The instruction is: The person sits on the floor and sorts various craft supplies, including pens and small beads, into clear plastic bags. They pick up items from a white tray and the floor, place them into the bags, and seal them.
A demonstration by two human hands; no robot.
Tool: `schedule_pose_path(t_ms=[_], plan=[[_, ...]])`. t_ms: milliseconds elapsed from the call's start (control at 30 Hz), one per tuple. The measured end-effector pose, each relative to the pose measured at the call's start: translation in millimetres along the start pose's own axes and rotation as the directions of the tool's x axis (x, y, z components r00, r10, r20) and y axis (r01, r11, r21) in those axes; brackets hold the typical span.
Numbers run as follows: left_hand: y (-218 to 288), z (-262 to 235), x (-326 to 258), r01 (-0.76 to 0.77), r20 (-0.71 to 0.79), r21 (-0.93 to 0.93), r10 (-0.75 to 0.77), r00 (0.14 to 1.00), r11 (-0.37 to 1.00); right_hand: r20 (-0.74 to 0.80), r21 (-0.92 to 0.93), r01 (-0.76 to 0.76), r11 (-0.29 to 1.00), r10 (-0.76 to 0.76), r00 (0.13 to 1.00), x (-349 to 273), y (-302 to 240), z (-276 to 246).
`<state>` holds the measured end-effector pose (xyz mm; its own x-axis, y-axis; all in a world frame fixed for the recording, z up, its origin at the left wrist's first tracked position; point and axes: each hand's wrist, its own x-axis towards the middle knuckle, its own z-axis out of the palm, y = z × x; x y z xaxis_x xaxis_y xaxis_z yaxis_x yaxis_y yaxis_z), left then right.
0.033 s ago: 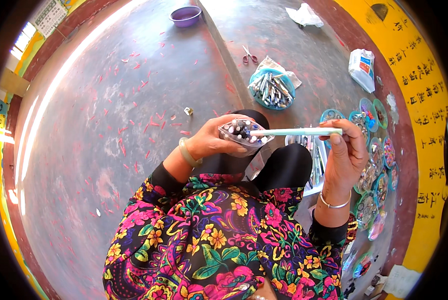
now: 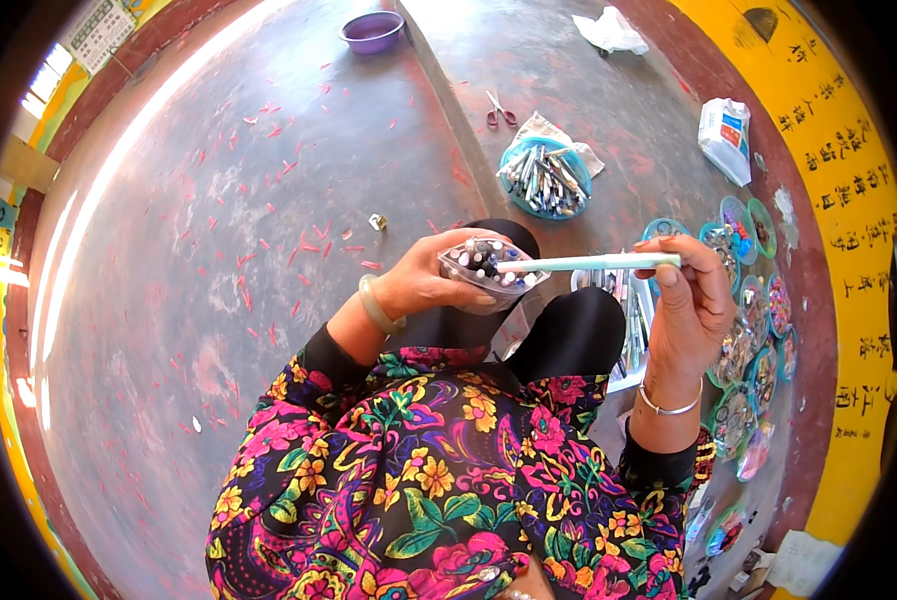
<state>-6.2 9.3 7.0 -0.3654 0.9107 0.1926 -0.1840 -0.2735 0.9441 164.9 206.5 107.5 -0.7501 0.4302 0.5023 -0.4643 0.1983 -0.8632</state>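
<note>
**Tight room at one end, a narrow grip at the other**

The pale green pen [image 2: 594,262] lies almost level above the person's lap, its left end over the mouth of a transparent container [image 2: 489,292] packed with other pens. Whether that end touches its neighbours cannot be told. The right hand [image 2: 691,300] pinches the far end between thumb and fingers; the left hand [image 2: 427,272] is wrapped around the container, thumb along its near side.

The likeliest trouble is at the pen's left end: pushed against the packed caps, it could catch and skew, because there is little room between them. With the grip so far back, a snag might twist the pen out of the fingers. If the container tilted further, or the left hand squeezed its thin-looking wall, loose pens might slide out.

Anything dropped could land on the black-clad knees [image 2: 579,325] or roll into the white tray [image 2: 631,378] of pens just beside them. Farther off, a fallen pen could be lost among the red scraps [image 2: 319,235] on the floor [image 2: 269,150], or reach the round dishes [image 2: 762,228] crowding the floor's right edge. The teal basin [image 2: 531,208] of pens, beyond the knees, seems out of harm's way.
</note>
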Motion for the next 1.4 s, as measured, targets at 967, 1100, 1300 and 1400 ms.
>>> schedule_pose_path(t_ms=[967, 1100, 1300, 1400], plan=[[-4, -4, 0, 0.04, 0.007, -0.063, -0.039, 0.999, 0.997, 0.276, -0.288, -0.099, 0.953, 0.181, 0.944, 52, -4, 44], [-7, -5, 2, 0.026, -0.02, -0.027, -0.027, 0.999, 0.999, 0.297, -0.353, -0.08, 0.932, 0.193, 0.935, 44, 5, 50], [-5, -5, 1, 0.043, -0.049, -0.049, -0.045, 0.998, 0.998, 0.337, -0.386, -0.056, 0.921, 0.198, 0.92, 28, 17, 54], [-9, -6, 0, 0.044, -0.057, -0.045, -0.046, 0.997, 0.998, 0.369, -0.396, 0.054, 0.917, 0.105, 0.924, 22, 27, 59]])
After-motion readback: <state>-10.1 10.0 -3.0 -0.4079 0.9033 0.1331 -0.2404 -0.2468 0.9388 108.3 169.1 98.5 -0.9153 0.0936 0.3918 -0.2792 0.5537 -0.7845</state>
